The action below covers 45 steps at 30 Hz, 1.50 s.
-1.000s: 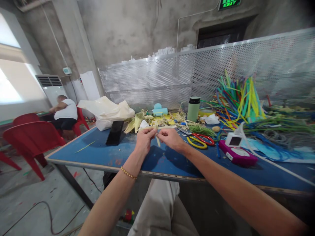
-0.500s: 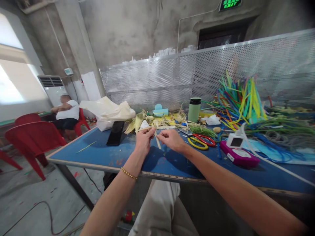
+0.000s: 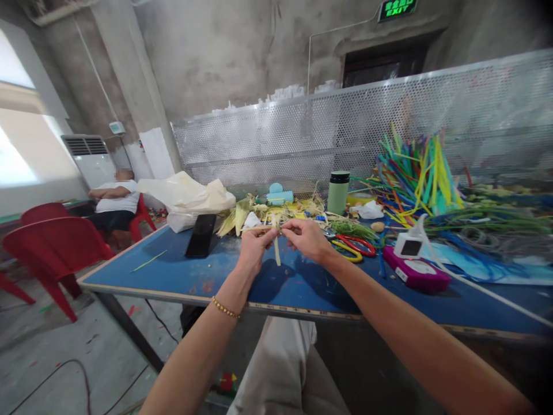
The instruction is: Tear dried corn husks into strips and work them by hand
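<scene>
Pale corn husk strips meet between my two hands above the blue table. My left hand pinches them near their crossing, with one strip end hanging straight down and another lying along the top of the fingers. Close beside it, my right hand has thumb and forefinger pinched at the same crossing; the exact grip is partly hidden by the fingers. Behind the hands lies a heap of dry corn husks.
A black phone lies left of my hands. To the right are scissors with red and yellow handles, a green bottle, a magenta box with a white charger, and colourful strips. A person sits far left.
My right hand has moved in to the strips at my left fingertips. The hanging strip swung from slanted to nearly straight down. The seated person's arms shifted.
</scene>
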Tool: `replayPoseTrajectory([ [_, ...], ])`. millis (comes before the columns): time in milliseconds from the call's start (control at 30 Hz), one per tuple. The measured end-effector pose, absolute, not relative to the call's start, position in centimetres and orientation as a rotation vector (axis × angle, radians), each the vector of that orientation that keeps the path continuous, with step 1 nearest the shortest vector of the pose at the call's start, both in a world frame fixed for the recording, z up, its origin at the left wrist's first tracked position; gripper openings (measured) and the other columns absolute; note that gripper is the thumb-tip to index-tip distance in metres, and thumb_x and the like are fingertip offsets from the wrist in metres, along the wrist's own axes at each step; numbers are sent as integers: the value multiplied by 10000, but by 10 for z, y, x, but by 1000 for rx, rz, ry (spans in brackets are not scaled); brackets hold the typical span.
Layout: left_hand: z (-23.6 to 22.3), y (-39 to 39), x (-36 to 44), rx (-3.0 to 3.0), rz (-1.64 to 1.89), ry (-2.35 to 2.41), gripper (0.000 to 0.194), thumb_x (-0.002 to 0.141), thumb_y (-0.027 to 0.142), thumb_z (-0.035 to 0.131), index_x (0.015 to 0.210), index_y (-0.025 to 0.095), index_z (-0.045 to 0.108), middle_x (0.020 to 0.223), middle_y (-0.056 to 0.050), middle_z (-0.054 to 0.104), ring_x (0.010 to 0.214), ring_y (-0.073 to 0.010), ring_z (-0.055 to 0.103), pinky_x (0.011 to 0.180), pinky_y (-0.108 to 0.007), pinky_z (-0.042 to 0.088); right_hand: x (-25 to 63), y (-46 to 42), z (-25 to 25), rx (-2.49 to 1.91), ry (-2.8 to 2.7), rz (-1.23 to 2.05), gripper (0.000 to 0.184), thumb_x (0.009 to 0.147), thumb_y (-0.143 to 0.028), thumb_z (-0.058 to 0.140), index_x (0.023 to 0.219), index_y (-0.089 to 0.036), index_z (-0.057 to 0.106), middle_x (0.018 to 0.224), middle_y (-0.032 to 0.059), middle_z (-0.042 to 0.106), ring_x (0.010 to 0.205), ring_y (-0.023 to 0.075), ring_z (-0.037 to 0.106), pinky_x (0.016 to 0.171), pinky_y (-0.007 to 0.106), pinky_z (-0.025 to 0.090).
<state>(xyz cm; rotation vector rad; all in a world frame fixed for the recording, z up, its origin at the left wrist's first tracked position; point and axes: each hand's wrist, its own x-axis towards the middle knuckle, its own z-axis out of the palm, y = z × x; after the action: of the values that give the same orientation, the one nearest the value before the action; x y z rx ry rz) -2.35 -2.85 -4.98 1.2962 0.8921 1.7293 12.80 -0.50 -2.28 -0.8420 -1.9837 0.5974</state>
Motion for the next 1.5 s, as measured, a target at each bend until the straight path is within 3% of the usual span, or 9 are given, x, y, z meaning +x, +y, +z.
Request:
replayPoseTrajectory([
  [200, -48, -30, -21, 1243, 1669, 774, 274, 564, 334, 817, 681, 113, 706, 555, 4, 549, 499, -59, 398, 489, -227, 286, 130, -7, -17, -855, -1983, 476, 149, 761, -283, 554, 703, -166, 625, 557, 2, 592, 526, 133, 541, 524, 246, 405],
  [333, -45, -32, -19, 1147, 1644, 748, 327, 469, 280, 865, 689, 101, 703, 564, 5, 560, 500, -48, 411, 485, -220, 296, 130, -9, -14, -879, -1973, 462, 148, 753, -284, 560, 713, -160, 631, 573, 5, 595, 544, 133, 526, 537, 247, 394],
  [700, -44, -31, -18, 916, 1624, 627, 364, 381, 180, 891, 667, 83, 690, 616, -39, 647, 541, -80, 539, 524, -219, 371, 130, -3, -18, -870, -1981, 342, 193, 766, -307, 571, 742, -149, 678, 562, -12, 544, 512, 101, 412, 499, 235, 299],
  [1033, -43, -32, -19, 1010, 1606, 591, 264, 482, 206, 863, 645, 99, 685, 601, -11, 614, 523, -53, 482, 525, -215, 346, 129, -4, -18, -879, -1992, 323, 217, 767, -305, 571, 698, -129, 678, 569, 8, 573, 522, 105, 427, 520, 247, 312],
  [1267, -47, -30, -23, 1066, 1549, 666, 278, 531, 268, 847, 680, 102, 683, 622, -21, 619, 484, -49, 443, 482, -220, 305, 131, -13, -11, -810, -1872, 726, 327, 785, -450, 581, 726, -140, 664, 533, -16, 503, 476, 90, 399, 475, 242, 301],
  [1500, -42, -37, -21, 1038, 1397, 664, 283, 553, 260, 839, 722, 104, 674, 618, -19, 607, 477, -58, 468, 471, -213, 318, 132, -15, -9, -662, -1714, 1114, 328, 669, -459, 714, 748, -165, 592, 543, -62, 447, 429, 49, 294, 407, 216, 207],
])
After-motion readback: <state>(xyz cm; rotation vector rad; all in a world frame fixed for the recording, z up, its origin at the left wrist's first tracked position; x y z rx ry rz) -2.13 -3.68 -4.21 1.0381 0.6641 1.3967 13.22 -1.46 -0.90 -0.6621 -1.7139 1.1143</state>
